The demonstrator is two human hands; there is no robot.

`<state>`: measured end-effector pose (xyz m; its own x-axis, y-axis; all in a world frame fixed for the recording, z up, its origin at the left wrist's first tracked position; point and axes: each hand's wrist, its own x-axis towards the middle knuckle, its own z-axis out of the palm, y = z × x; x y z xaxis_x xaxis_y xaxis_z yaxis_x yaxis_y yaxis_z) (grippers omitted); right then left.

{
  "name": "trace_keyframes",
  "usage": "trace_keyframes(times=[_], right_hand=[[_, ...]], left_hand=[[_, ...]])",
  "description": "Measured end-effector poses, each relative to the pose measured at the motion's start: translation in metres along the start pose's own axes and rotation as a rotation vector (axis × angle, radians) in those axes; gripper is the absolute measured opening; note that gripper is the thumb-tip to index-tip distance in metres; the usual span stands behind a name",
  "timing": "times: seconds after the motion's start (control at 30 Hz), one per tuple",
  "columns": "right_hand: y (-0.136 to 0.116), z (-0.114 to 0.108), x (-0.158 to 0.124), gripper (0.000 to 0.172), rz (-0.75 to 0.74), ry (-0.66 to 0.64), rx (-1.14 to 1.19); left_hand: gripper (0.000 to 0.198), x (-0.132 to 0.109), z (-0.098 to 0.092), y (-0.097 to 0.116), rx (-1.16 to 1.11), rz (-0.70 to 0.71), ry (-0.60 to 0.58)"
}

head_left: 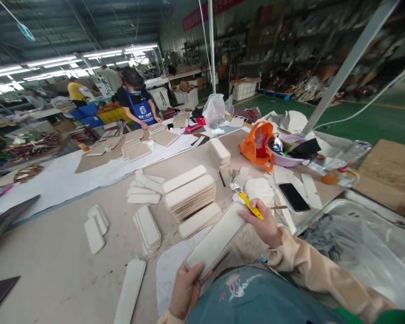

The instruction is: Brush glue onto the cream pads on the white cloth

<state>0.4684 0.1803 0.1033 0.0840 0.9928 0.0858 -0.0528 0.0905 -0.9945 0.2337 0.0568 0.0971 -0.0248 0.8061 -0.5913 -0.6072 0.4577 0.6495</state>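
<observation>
A long white panel with rounded corners (218,235) slants across in front of my body. My left hand (186,288) grips its near end, thumb on top. At the far end, my right hand (263,225) pinches the panel's edge and also holds a yellow-handled tool (250,204) with a metal head pointing away. Just beyond the panel are a tall stack of similar pieces (191,193) and a lower stack (200,220). More white pieces lie to the left, in a small pile (148,228) and as a long single strip (131,288).
An orange bag (256,146) and a purple basin (286,158) stand at the back right. Nearer are scissors (234,173) and a black phone (294,197). A bin lined with clear plastic (367,252) is at the right. A person in a blue apron (142,110) stands across the table.
</observation>
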Motion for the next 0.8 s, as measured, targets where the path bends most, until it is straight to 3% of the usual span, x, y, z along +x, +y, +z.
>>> trace_keyframes(times=[0.47, 0.8], right_hand=[[-0.005, 0.009, -0.008, 0.038, -0.027, 0.024, -0.089], [0.002, 0.009, -0.014, 0.044, 0.039, 0.0, 0.038]], left_hand=[[0.065, -0.001, -0.009, 0.004, -0.005, 0.026, -0.029], [0.058, 0.002, -0.014, 0.006, 0.011, 0.05, -0.025]])
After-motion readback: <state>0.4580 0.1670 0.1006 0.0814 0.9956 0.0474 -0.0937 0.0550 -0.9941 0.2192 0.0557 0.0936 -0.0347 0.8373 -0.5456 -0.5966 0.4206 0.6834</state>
